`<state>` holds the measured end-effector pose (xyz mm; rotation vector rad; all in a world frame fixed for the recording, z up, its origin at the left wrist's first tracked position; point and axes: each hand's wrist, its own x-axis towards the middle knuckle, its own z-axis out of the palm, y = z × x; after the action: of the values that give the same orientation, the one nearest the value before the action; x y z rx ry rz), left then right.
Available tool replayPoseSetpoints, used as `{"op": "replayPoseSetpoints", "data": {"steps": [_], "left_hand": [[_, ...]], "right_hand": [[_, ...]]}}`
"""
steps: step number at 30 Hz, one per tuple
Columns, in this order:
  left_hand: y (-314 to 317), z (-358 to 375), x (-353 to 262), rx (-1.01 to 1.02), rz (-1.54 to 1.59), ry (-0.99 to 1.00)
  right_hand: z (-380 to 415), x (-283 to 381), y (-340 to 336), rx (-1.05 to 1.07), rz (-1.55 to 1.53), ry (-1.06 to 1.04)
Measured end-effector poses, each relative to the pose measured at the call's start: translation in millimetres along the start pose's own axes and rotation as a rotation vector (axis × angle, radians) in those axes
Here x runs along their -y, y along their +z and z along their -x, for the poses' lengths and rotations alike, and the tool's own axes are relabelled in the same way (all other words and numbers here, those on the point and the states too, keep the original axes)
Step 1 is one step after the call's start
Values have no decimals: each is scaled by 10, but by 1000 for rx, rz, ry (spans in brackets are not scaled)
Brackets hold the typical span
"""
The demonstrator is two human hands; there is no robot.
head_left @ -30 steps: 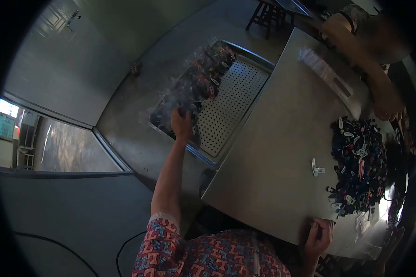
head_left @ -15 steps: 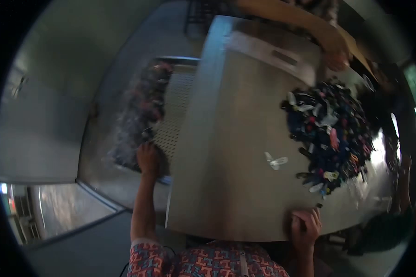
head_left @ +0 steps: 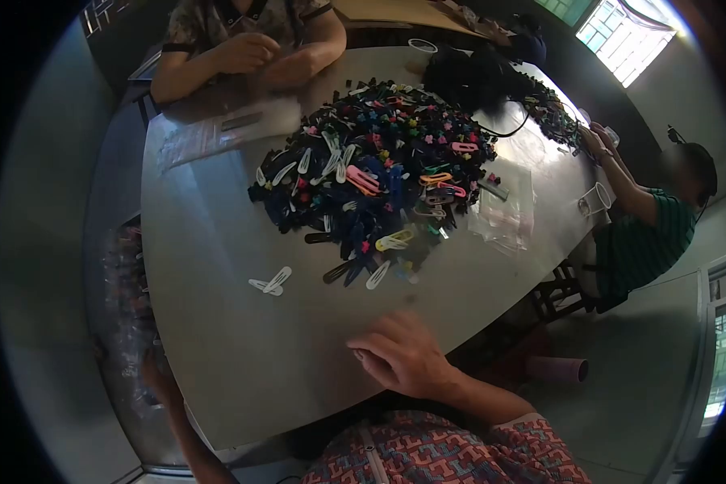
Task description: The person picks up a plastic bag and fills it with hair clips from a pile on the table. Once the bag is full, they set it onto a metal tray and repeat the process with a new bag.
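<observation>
My right hand (head_left: pixel 403 353) is over the near part of the metal table, with its fingers curled and thumb and forefinger close together. Motion smears its other fingers, and what it may hold is too small to make out. Beyond it lie white snap hair clips (head_left: pixel 272 281), apart from a large heap of mixed hair clips (head_left: pixel 379 153). Down past the table's left edge, my left hand (head_left: pixel 161 381) is beside clear plastic bags of small items (head_left: pixel 129 323). Its fingers are dim and blurred there.
A co-worker's hands (head_left: pixel 278 60) are at the table's (head_left: pixel 218 363) far side, near flat plastic bags (head_left: pixel 226 133). Another person in a green striped shirt (head_left: pixel 661 234) sits at the right, by a clear cup (head_left: pixel 595 199). More plastic bags (head_left: pixel 504 214) lie beside the heap.
My view has swung to the right, bringing the whole heap and both co-workers into sight. My right hand has moved forward over the table. My left hand stays low at the bags.
</observation>
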<state>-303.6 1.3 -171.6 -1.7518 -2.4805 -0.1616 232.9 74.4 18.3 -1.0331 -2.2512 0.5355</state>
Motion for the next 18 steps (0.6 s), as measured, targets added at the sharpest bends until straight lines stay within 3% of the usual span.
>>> {"op": "replayPoseSetpoints", "data": {"steps": [2,3,5,9,14,18], "left_hand": [[-31,-26,292,-287,450,-28],[-206,-76,180,-290,446,-20],[-873,-209,-372,-268,914,-199],[-1628,-377,-1262,-253,986,-133],[-1829,-573,-2348,-36,1351,46],[-1720,-747,-2894,149,1569,5]], "right_hand": [[16,-22,2,-9,-29,-4],[23,-34,6,-9,-58,-9],[33,-49,19,-18,-70,-15],[41,-52,-12,-13,-89,-28],[52,-71,4,-19,-103,-49],[46,-59,-23,-4,-97,-45]]}}
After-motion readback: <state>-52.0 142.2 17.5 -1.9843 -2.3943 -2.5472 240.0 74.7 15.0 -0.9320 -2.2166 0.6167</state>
